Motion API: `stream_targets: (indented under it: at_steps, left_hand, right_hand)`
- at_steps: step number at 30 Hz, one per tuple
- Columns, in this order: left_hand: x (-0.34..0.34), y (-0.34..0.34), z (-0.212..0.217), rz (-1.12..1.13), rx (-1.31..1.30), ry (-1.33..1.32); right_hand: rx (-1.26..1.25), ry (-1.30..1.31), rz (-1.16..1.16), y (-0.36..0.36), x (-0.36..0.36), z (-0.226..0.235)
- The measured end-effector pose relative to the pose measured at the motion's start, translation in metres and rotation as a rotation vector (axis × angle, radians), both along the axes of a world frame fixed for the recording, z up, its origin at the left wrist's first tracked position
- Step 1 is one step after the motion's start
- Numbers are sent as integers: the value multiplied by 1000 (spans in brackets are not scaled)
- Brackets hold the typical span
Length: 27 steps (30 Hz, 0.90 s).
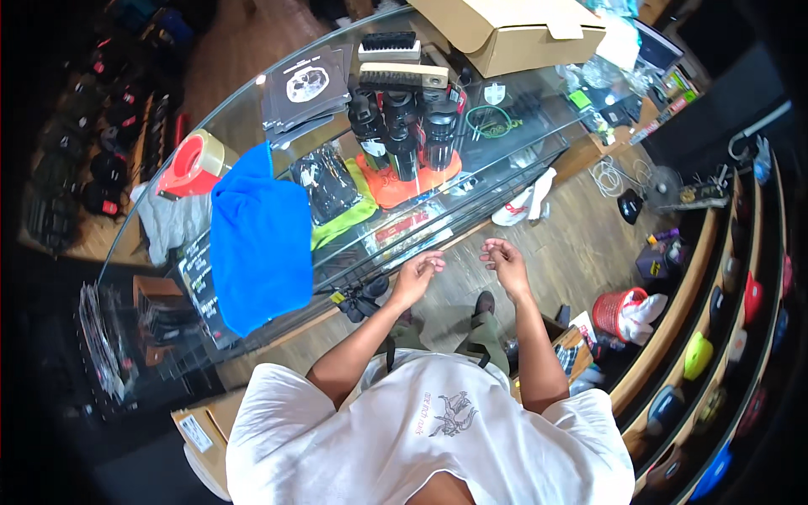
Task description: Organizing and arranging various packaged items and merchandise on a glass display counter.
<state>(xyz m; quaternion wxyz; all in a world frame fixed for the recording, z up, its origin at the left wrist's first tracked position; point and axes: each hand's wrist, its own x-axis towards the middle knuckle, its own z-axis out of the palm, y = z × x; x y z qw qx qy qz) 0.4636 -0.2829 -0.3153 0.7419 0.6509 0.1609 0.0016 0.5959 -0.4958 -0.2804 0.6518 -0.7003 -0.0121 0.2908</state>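
Hands apart and empty, the left hand point(418, 276) and right hand point(507, 266) hover loosely curled near the glass counter point(545, 108).

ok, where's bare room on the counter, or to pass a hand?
Glass counter: bare patch between green cord and right clutter, below the cardboard box. Open gap between left hand and right hand, over the floor. Crowded: left end with blue cloth, tape roll; middle with black bottles, brushes.

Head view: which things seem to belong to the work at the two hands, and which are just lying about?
Nearest the empty left hand and right hand, so probably in use:
glass counter
black bottles
orange cloth

Apparently just lying about:
red basket
white cable
yellow-green cap
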Motion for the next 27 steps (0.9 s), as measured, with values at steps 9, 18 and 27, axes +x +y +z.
stream_targets:
  at_steps: [9,18,27]
  left_hand:
    - [27,-87,-8,324,-19,89]
    - [37,-103,29,483,68,-2]
    - [93,-103,71,486,64,-193]
  right_hand:
    - [-5,13,232,-59,96,-34]
    - [53,-57,346,-70,143,7]
    - [116,-197,370,-77,165,108]
